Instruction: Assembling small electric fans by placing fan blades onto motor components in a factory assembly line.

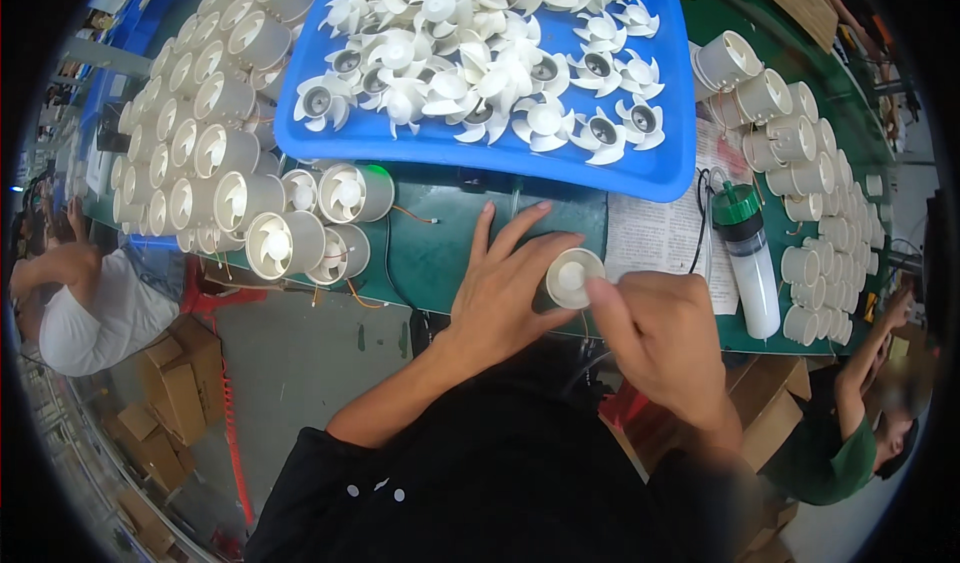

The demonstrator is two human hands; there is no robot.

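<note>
Left hand (500, 293): rests on the green bench (440, 253), fingers (520, 225) spread and curled round the left side of a small white cylindrical fan housing (574, 278); it grips the housing from the side.
Right hand (665, 338): closed into a loose fist just right of the housing, the forefinger and thumb pressing on its rim; the fingers are bent in, touching the housing.
Fan housing: stands at the near edge of the bench between the two hands, its open round end turned up toward the camera.
Blue tray (660, 168): lies further back on the bench, heaped with white fan impellers (480, 73), some showing dark hubs.
Left stack: many white cylindrical fan units (215, 143) laid on their sides in rows to the left of the tray, blades visible in their mouths, thin orange wires trailing from a few.
Right stack: empty white housings (800, 153) piled in a curved row along the right side of the bench.
Bottle (748, 253): a clear squeeze bottle with a green cap, lying beside a printed paper sheet (655, 238), right of the hands.
Other people: a person in white (90, 313) at far left, another in green (840, 443) at lower right.
Floor: cardboard boxes (170, 393) below the bench at left.
</note>
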